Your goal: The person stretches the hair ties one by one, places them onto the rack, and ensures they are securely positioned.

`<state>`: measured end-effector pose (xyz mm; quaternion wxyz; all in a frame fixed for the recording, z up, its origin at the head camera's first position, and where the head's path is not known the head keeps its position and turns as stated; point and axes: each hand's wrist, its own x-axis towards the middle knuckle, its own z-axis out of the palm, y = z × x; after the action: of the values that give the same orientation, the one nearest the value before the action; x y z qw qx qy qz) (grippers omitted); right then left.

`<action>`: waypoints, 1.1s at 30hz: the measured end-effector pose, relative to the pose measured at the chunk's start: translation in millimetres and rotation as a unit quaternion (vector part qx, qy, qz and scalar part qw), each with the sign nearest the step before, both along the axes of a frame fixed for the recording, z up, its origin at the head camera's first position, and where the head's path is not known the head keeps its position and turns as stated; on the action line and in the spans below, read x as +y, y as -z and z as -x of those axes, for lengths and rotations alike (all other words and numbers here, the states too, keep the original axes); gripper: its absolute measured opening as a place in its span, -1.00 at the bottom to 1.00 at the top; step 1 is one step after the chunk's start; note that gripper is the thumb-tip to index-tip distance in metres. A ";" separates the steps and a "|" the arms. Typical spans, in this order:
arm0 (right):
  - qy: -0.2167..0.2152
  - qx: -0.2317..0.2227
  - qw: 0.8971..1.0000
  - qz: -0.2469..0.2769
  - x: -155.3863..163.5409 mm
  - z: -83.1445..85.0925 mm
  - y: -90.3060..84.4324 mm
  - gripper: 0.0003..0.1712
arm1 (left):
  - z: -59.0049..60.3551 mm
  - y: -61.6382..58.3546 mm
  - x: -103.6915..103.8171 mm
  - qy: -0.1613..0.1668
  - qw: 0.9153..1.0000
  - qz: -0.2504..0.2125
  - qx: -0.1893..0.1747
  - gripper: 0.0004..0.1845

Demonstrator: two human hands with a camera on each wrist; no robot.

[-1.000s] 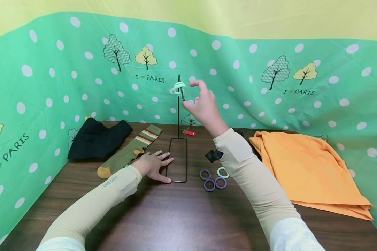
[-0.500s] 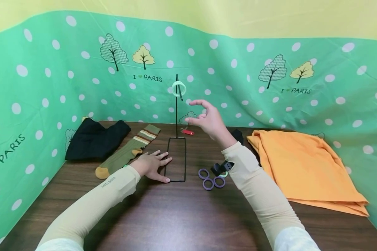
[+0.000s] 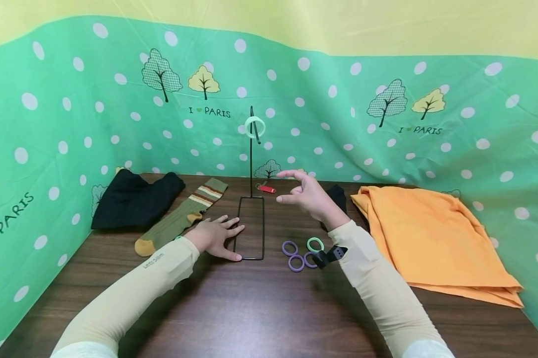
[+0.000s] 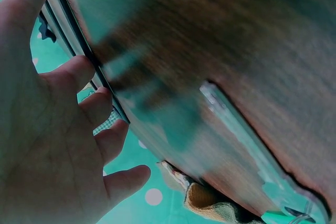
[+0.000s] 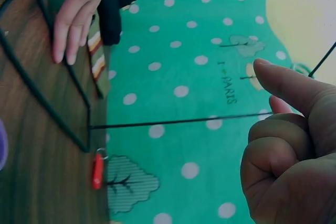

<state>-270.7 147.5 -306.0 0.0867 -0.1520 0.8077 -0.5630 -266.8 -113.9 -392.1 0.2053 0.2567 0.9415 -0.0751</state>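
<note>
A thin black wire stand (image 3: 251, 164) rises from a rectangular wire base (image 3: 250, 227) on the brown table (image 3: 251, 308). A pale green hair ring (image 3: 254, 127) hangs on its hook near the top. My left hand (image 3: 215, 236) lies flat on the table with its fingers on the base's left edge (image 4: 79, 51). My right hand (image 3: 307, 194) hovers empty in the air right of the stand, fingers loosely curled (image 5: 283, 129). Below it lie purple hair rings (image 3: 290, 247) and a green ring (image 3: 315, 244).
A striped green sock (image 3: 184, 216) and a black cloth (image 3: 134, 199) lie at the left. A folded orange cloth (image 3: 430, 238) covers the right side. A small red tag (image 3: 267, 188) lies behind the stand. Green dotted fabric (image 3: 72, 124) walls the table.
My right hand let go of the green ring on the hook and dropped down and to the right, away from the stand. The left hand stayed on the base.
</note>
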 end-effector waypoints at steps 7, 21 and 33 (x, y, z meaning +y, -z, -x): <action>-0.013 -0.051 0.999 0.003 18.7 0.1 20.1 -0.34 | 0.4 1.2 -0.6 -0.001 1.000 -0.006 0.000 0.03; -0.035 -0.096 0.995 -0.001 56.0 -10.5 53.5 -0.36 | 0.1 1.2 -1.8 0.003 1.000 -0.011 0.003 0.03; -0.081 -0.161 0.982 -0.059 90.5 -13.8 66.9 -0.28 | 1.7 2.6 -0.6 0.001 1.000 -0.009 -0.001 0.04</action>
<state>-256.8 237.9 -372.9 0.2701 -0.1192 0.7998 -0.5227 -268.5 -114.4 -394.7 0.2036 0.2597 0.9416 -0.0667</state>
